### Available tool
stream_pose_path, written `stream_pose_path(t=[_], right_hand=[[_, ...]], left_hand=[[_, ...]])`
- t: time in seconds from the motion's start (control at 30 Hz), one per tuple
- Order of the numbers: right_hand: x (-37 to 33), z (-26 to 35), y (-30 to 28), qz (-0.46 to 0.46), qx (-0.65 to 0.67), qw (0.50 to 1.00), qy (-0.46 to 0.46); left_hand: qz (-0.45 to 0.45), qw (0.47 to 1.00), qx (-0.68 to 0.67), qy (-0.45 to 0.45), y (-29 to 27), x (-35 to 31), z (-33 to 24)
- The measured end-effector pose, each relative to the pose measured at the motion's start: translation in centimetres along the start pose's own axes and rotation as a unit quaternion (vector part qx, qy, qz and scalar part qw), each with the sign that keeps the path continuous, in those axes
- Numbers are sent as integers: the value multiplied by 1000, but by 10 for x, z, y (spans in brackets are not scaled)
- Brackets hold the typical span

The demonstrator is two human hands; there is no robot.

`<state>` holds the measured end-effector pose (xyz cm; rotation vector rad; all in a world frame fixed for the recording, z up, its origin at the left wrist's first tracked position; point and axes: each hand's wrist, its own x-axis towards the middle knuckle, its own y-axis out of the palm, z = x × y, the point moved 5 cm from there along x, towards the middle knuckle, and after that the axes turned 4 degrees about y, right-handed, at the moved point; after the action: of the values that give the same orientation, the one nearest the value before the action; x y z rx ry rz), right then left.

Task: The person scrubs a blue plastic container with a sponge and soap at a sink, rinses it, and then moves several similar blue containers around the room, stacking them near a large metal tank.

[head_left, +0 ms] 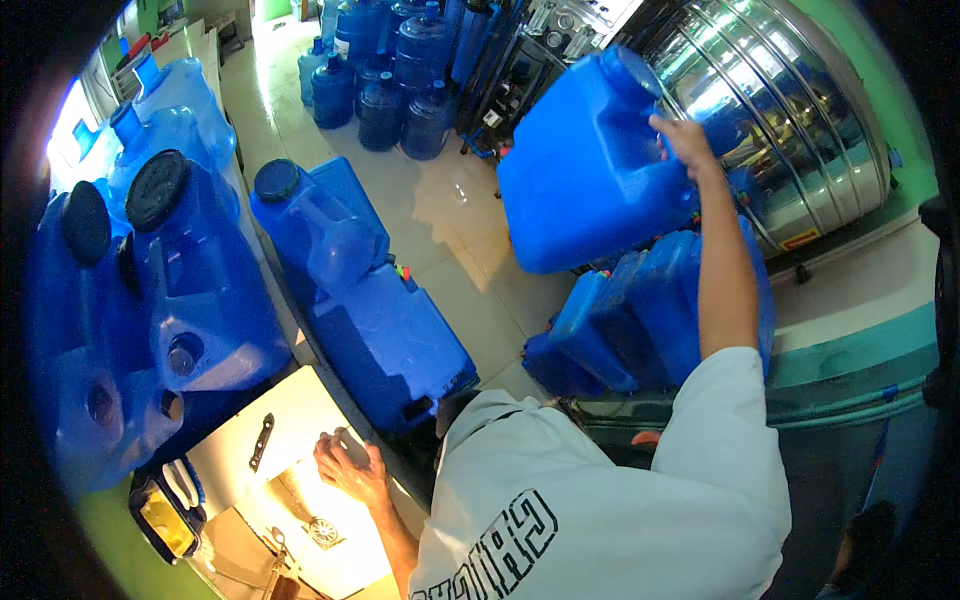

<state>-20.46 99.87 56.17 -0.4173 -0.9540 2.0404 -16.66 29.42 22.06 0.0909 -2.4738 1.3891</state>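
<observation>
My right hand (688, 148) is closed round the handle of a large blue water jug (590, 170). The jug is tilted and held up over a row of blue jugs (635, 320) at the right. At the lower left my left hand (350, 470) rests on a brightly lit white tabletop (365, 550), its fingers apart. A grey patch shows between finger and thumb; whether it is shadow or an object I cannot tell. Near this hand lie a black-handled knife (262, 442) and a small round spoked piece (323, 532).
Blue jugs with black caps (205, 270) crowd the left side. Another blue jug (385, 340) lies beside the table edge. Several round water bottles (380, 105) stand on the tiled floor (450, 235) at the back. A shiny steel tank (780, 110) fills the far right.
</observation>
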Motion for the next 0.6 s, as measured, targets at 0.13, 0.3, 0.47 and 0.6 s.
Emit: stream_pose_path(t=[0.13,0.3,0.47,0.6], right_hand=[[-36,-70,44,-27,121,992,35],[-70,-142,118,-38,198,970,134],[-83,-192,170,-49,253,951,173],[-75,-239,212,-64,294,926,226]], left_hand=[[-16,1000,-7,1,-3,-2,-1],[-22,1000,6,15,-3,0,-4],[-19,1000,8,16,-1,0,-5],[-15,1000,9,22,2,-1,-5]])
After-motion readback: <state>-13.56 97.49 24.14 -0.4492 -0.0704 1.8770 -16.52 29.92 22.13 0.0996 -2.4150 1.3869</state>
